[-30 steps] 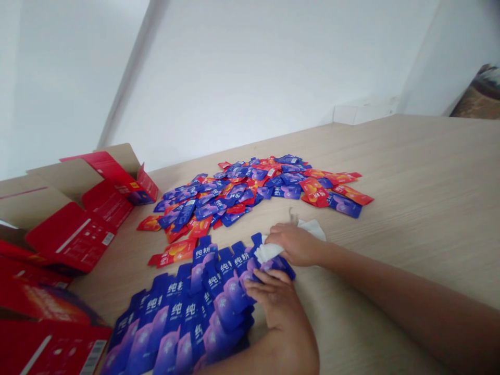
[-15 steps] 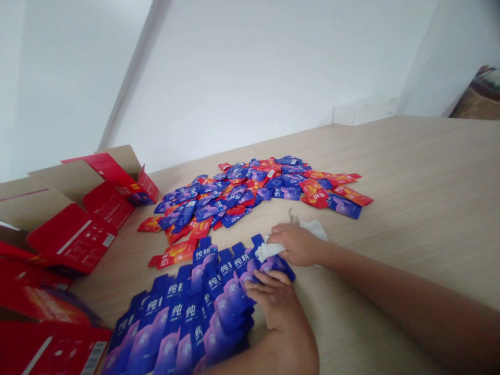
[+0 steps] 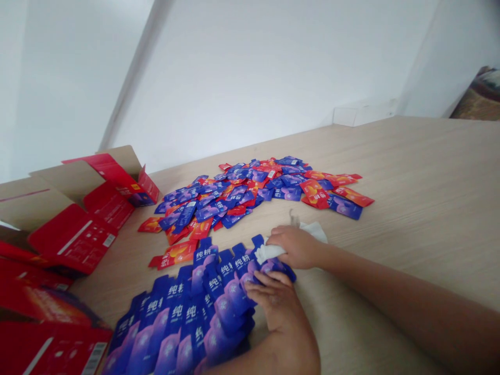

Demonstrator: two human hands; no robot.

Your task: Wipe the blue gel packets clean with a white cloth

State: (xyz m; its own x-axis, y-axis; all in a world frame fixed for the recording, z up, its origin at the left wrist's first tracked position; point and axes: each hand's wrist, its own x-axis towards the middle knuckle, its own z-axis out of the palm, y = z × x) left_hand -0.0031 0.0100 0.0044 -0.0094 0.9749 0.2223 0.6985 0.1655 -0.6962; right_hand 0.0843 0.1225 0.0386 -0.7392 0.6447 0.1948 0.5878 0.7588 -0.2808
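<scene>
Pinning the overlapping row of glossy blue sachets point(image 3: 230, 297) firmly to the pale wooden table point(image 3: 390, 166) with a spread left hand point(image 3: 273, 302), the person is pressing a crumpled white tissue point(image 3: 269, 253), gripped in a closed right hand point(image 3: 297, 246), against their top edge.

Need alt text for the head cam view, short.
Two bare hands work over overlapping rows of glossy blue-purple sachets on a pale wood table: the right hand holds a white wipe against the sachets, and the left hand presses on them. Beyond lies a loose heap of blue and red sachets, with an open red cardboard carton at left.
</scene>
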